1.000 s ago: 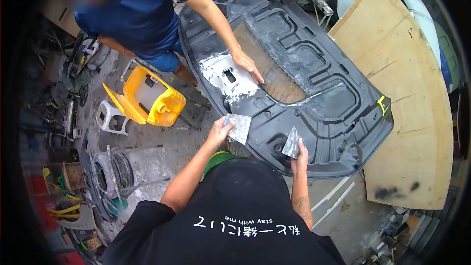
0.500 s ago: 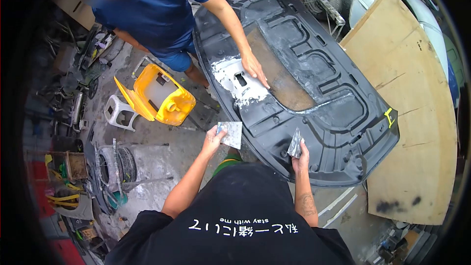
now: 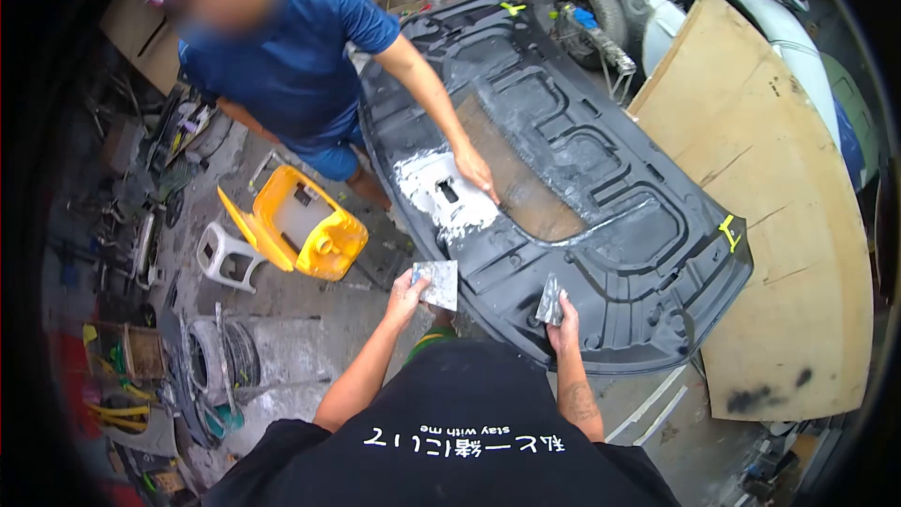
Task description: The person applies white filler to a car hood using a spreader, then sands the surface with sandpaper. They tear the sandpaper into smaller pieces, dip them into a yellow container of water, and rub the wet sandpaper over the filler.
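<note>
A black car hood (image 3: 648, 253) lies underside up in front of me, with a white filler patch (image 3: 441, 192) and a brown mesh panel (image 3: 526, 188) on it. My left hand (image 3: 404, 299) holds a flat smeared mixing plate (image 3: 436, 284) just off the hood's near edge. My right hand (image 3: 563, 324) grips a small metal spreader (image 3: 549, 300) over the hood's near rim. A person in a blue shirt (image 3: 291, 47) bends over the far side, a hand (image 3: 474, 169) pressed beside the white patch.
A yellow cut-open jerrycan (image 3: 300, 225) and a white plastic stool (image 3: 225, 258) stand on the concrete floor at left. A plywood sheet (image 3: 779, 178) lies under the hood at right. Tools and a tyre rim (image 3: 216, 352) clutter the lower left. A car wheel (image 3: 587, 5) shows behind.
The view shifted slightly; my two hands stay near the hood's near edge with plate and spreader. The other person's hand stays by the white patch.
</note>
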`<state>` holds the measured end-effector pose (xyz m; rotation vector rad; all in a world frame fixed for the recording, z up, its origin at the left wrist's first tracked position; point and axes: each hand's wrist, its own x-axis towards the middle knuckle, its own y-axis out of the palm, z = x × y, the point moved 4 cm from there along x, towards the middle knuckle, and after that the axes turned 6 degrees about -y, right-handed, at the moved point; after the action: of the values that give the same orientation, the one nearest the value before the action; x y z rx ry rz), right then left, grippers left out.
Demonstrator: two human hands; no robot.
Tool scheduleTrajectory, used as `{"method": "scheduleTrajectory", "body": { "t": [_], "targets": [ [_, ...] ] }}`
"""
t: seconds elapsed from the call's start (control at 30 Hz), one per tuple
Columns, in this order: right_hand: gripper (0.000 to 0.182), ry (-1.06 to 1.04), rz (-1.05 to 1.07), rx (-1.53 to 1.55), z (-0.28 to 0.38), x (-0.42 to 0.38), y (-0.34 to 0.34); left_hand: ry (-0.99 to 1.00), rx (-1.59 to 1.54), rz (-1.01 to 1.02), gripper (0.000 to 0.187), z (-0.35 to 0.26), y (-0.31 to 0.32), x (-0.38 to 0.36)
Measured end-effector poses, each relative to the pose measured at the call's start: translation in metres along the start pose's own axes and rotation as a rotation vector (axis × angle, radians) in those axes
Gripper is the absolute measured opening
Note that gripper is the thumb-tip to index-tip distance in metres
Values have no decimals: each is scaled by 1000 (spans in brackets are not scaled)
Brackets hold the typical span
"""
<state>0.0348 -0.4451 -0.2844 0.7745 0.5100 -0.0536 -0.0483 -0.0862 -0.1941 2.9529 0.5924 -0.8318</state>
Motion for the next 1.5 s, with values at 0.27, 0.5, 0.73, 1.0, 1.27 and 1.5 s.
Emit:
{"method": "scheduleTrajectory", "body": {
  "t": [0.27, 0.5, 0.73, 1.0, 1.27, 1.5],
  "targets": [
    [28, -5, -28, -33, -4, 1, 1, 146, 84, 9, 24, 10, 5, 17],
    [27, 30, 46, -91, -10, 12, -9, 0, -192, 154, 28, 18, 28, 16],
    [24, 33, 144, -68, 9, 2, 42, -31, -307, 368, 38, -38, 67, 0],
    [27, 384, 320, 674, 56, -37, 162, 283, -415, 367, 43, -185, 100, -32],
    [34, 641, 471, 970, 59, -65, 201, 502, -303, 199, 31, -232, 122, -48],
    [35, 781, 576, 960, 58, -88, 221, 662, -88, 62, 40, -242, 124, -55]
  ]
}}
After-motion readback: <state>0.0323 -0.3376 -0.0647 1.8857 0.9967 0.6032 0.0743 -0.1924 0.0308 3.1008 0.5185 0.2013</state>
